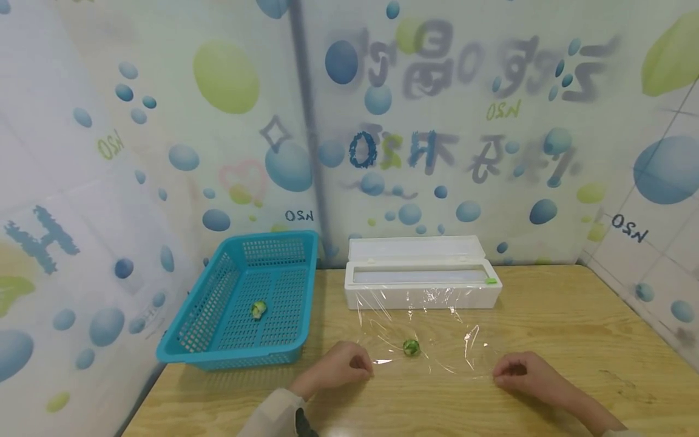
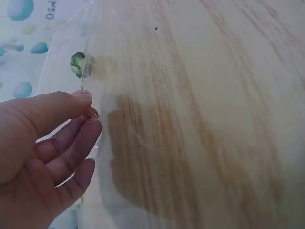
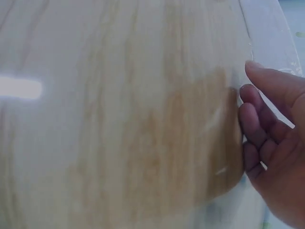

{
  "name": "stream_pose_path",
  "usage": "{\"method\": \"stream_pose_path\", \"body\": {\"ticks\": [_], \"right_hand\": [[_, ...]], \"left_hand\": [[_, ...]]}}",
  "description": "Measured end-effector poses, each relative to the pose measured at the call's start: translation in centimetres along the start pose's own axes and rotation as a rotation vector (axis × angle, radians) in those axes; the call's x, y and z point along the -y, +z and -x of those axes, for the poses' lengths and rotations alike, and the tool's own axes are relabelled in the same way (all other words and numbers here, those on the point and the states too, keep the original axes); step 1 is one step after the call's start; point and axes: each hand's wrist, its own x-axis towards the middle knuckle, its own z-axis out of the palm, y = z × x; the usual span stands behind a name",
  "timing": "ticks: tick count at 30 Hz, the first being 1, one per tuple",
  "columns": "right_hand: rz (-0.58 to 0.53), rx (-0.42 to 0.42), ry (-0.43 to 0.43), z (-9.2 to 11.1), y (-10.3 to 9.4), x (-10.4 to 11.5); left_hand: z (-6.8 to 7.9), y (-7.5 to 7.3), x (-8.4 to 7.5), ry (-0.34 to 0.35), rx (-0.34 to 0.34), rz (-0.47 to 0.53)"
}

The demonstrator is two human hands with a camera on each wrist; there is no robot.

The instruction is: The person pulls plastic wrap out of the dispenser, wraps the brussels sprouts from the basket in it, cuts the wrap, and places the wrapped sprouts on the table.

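Note:
A clear sheet of cling film [image 1: 445, 349] stretches from the white dispenser box [image 1: 423, 298] toward the front of the table. My left hand [image 1: 343, 365] pinches its near left corner between thumb and fingers; the film edge runs up from the fingertips [image 2: 84, 98] in the left wrist view. At the near right corner, my right hand [image 1: 526, 377] pinches the film too, with the other fingers curled in the right wrist view. A small green Brussels sprout [image 1: 411, 347] sits between the hands, seen through the film, nearer the left one.
At the left stands a blue plastic basket [image 1: 306, 303] with one pale green sprout [image 1: 258, 309] in it. The dispenser's lid [image 1: 417, 247] is raised, and a green slider [image 1: 491, 281] sits at its right end. A patterned curtain [image 1: 349, 200] hangs behind the wooden table [image 1: 579, 315].

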Motion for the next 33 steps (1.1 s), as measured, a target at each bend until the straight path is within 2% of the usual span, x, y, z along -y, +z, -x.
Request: {"method": "stream_pose_path", "body": {"ticks": [4, 7, 11, 13, 22, 27, 33], "right_hand": [[-0.001, -0.025, 0.039, -0.3, -0.1, 0.8], [-0.011, -0.047, 0.028, -0.6, -0.2, 1.1], [-0.018, -0.068, -0.006, -1.3, -0.4, 1.3], [-0.015, -0.076, 0.007, -1.6, -0.6, 1.5], [-0.018, -0.109, 0.222, -2.5, -1.1, 1.7], [-0.024, -0.150, 0.293, -3.2, -0.9, 1.1], [-0.015, -0.177, 0.338, -4.1, -1.0, 0.6]], "left_hand": [[0.0, -0.1, -0.3, -0.017, -0.023, 0.021], [-0.2, -0.2, -0.4, -0.014, -0.050, 0.018], [-0.5, -0.6, -0.6, 0.009, -0.102, -0.028], [-0.7, -0.8, -0.7, 0.012, -0.131, -0.048], [-1.4, -1.2, -0.4, -0.047, -0.220, -0.065], [-1.7, -1.0, 0.3, -0.072, -0.269, -0.050], [-1.9, -0.6, 0.6, -0.118, -0.318, -0.020]]}}
